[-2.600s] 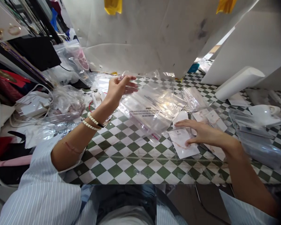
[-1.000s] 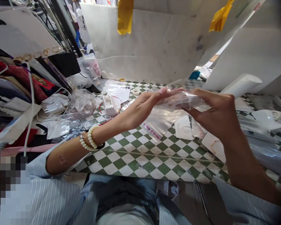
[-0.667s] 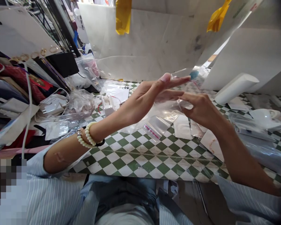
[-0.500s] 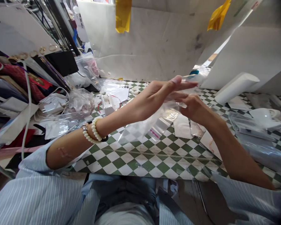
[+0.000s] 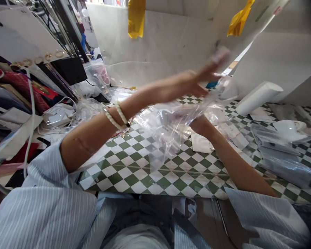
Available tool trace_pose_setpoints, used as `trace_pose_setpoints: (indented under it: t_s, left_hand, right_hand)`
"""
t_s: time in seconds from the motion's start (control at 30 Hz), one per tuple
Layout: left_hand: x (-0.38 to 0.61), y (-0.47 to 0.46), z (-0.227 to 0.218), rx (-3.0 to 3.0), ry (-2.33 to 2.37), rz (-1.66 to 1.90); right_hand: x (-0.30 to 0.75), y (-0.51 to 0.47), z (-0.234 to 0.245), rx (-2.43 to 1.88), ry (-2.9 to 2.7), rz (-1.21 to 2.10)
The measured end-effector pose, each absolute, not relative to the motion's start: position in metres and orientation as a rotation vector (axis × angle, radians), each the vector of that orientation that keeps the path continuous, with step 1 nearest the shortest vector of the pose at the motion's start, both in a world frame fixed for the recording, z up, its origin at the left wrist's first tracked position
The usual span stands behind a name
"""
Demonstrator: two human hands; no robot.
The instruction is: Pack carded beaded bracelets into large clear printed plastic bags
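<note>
My left hand (image 5: 203, 77) is raised high and blurred, with its fingers stretched up and to the right, just above a transparent zip-top plastic bag (image 5: 168, 126). The bag hangs crumpled and spread in the air over the table. My right hand (image 5: 199, 119) sits lower, mostly hidden behind the plastic, and seems to grip the bag. A bead bracelet (image 5: 116, 116) circles my left wrist. A white jewellery card (image 5: 200, 143) lies under the bag on the green-and-white checkered table (image 5: 155, 180).
Crumpled plastic bags (image 5: 88, 109) and white cables lie heaped at the left. A white foam block (image 5: 259, 98), a white dish-shaped piece (image 5: 287, 126) and flat plastic packs (image 5: 282, 160) are at the right. A white board (image 5: 166, 41) with yellow tape stands behind.
My left hand has risen up and to the right, away from my right hand, which has dropped lower. The bag has spread out and now hangs larger above the table.
</note>
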State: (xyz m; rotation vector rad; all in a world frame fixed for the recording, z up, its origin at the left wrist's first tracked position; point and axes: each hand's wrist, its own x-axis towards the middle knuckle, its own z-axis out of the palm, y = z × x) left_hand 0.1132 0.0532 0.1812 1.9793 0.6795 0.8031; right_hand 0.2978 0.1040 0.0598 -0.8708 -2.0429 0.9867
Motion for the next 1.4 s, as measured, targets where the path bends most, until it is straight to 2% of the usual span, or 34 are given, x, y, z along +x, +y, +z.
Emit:
trace_pose_setpoints:
  t_s: [0.07, 0.13, 0.23, 0.3, 0.4, 0.57, 0.7, 0.87, 1.03, 1.13, 1.23, 1.4]
  left_hand:
    - [0.076, 0.07, 0.17, 1.856, 0.869, 1.035]
    - [0.041, 0.078, 0.151, 1.655, 0.835, 1.194]
    - [0.015, 0.073, 0.117, 1.332, 0.761, 0.844]
    - [0.019, 0.062, 0.098, 1.303, 0.831, 0.853]
    - [0.044, 0.045, 0.076, 1.304, 0.937, 1.1]
    - [0.094, 0.019, 0.052, 0.818, 0.769, 1.176]
    - [0.116, 0.004, 0.05, 0.81, 0.633, 1.389]
    - [0.119, -0.007, 0.058, 0.73, 0.82, 1.633]
    - [0.124, -0.024, 0.055, 0.876, 0.924, 1.481]
    - [0.125, -0.029, 0.054, 0.842, 0.98, 1.51]
    - [0.125, -0.033, 0.057, 0.707, 0.993, 1.521]
    - [0.127, -0.056, 0.067, 0.89, 0.996, 1.425]
  right_hand:
    - [0.302, 0.098, 0.056, -0.908, -1.838, 1.195]
    - [0.309, 0.091, 0.053, -0.947, -1.633, 1.364]
    - [0.318, 0.082, 0.048, -0.967, -1.509, 1.443]
    - [0.319, 0.077, 0.046, -0.966, -1.415, 1.522]
    - [0.314, 0.068, 0.048, -0.97, -1.226, 1.653]
    - [0.292, 0.045, 0.053, -0.923, -1.025, 1.707]
    - [0.281, 0.031, 0.053, -0.89, -1.033, 1.686]
    - [0.282, 0.023, 0.054, -1.085, -1.093, 1.712]
    - [0.276, 0.015, 0.052, -1.0, -1.135, 1.594]
    - [0.272, 0.008, 0.048, -0.968, -1.131, 1.563]
    - [0.267, -0.001, 0.044, -0.929, -1.029, 1.627]
    - [0.263, -0.014, 0.046, -0.917, -0.945, 1.708]
